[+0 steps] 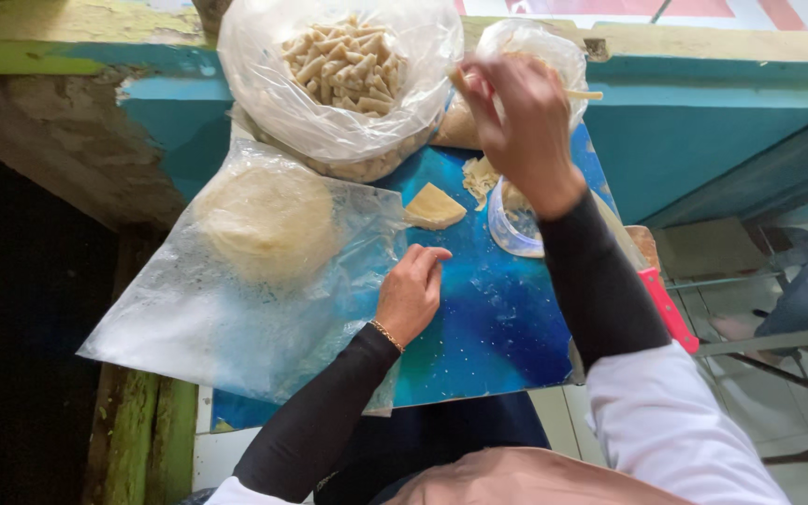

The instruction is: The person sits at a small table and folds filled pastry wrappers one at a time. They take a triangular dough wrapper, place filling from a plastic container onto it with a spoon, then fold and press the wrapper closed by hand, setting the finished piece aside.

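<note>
Triangular dough wrapper [434, 208] laid flat at frame centre on blue board [488, 318], just above left hand [411, 295], fingers curled, nothing gripped. Right hand [516, 117] raised upper right, pinched on rolled pastry stick [584, 93].

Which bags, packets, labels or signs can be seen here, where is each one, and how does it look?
Large clear plastic bag: top centre, open and rounded, full of pale rolled sticks.
Smaller clear bag: top right, behind the right hand, pale contents.
Flat clear plastic sheet: left on the blue board, beside the left hand, over a round stack of pale wrappers.
No labels, signs or screens are visible.
</note>
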